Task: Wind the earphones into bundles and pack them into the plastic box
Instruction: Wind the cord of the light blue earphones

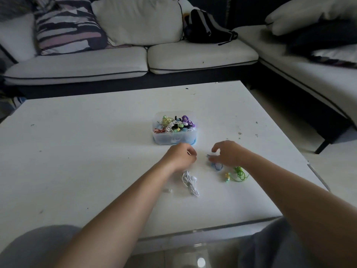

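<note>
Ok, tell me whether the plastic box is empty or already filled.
Nearly full: the plastic box stands open, no lid, with colourful earphone bundles heaped up to its rim.

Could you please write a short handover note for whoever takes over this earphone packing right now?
Left hand: curled, whether it holds anything is unclear.
Right hand: open, fingers over the blue earphones, no grip yet.
Plastic box: mid-table, already holding many wound bundles.
Still loose on the table: blue earphones, white earphones and green earphones.
Left: wind those three and pack them.
</note>
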### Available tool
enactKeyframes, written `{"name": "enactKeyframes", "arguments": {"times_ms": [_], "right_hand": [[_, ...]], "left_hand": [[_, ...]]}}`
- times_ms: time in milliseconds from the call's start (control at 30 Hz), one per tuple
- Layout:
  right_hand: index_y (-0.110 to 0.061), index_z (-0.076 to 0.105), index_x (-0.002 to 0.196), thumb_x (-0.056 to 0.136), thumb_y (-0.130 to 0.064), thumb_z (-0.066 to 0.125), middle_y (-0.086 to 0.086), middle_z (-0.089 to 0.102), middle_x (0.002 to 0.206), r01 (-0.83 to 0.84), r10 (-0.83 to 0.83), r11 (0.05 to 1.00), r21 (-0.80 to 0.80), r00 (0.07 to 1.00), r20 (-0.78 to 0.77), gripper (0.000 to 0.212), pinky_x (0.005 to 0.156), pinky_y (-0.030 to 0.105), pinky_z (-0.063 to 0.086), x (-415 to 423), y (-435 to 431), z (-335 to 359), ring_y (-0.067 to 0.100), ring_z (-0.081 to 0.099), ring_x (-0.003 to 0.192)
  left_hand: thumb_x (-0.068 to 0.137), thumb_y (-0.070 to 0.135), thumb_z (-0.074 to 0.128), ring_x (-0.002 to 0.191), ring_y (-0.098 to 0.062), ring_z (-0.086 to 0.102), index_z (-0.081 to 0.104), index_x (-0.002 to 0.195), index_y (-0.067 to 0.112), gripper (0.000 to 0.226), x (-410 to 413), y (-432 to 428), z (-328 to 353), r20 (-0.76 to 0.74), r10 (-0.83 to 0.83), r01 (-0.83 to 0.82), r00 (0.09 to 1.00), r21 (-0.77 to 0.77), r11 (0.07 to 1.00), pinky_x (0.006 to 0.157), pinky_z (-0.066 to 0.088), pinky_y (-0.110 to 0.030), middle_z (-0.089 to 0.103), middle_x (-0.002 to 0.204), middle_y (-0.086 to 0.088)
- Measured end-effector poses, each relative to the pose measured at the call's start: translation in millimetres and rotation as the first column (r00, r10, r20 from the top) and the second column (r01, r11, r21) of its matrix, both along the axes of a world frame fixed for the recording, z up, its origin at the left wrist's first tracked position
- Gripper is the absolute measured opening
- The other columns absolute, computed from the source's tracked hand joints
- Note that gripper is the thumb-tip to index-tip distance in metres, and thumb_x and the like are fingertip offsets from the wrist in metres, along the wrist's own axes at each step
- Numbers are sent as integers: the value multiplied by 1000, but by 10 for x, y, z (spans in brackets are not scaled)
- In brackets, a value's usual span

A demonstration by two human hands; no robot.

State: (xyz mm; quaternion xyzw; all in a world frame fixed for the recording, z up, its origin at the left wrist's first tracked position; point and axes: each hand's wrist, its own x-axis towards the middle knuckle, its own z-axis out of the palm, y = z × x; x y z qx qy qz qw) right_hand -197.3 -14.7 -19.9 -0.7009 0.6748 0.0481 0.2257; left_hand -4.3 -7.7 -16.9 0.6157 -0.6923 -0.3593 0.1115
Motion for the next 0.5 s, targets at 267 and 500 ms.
{"name": "enactKeyframes", "arguments": {"times_ms": [267,500], "right_hand": [[-11,74,87,78,-23,73,5,72,85,25,-25,1000,0,999,49,16,61,24,47,205,-84,3,21,66,84],[5,65,89,90,7,62,15,66,78,80,-281,959,272,381,881,4,72,28,61,489,-43,452,19,68,67]], "left_hand": [[90,22,65,88,-7,62,72,98,21,11,312,-38,186,-80,44,-51,996,-93,994,77,45,-18,71,100,9],[91,19,66,77,-15,67,69,107,19,17,639,84,370,-409,266,-231,873,134,964,66,53,-27,71,95,-1]]}}
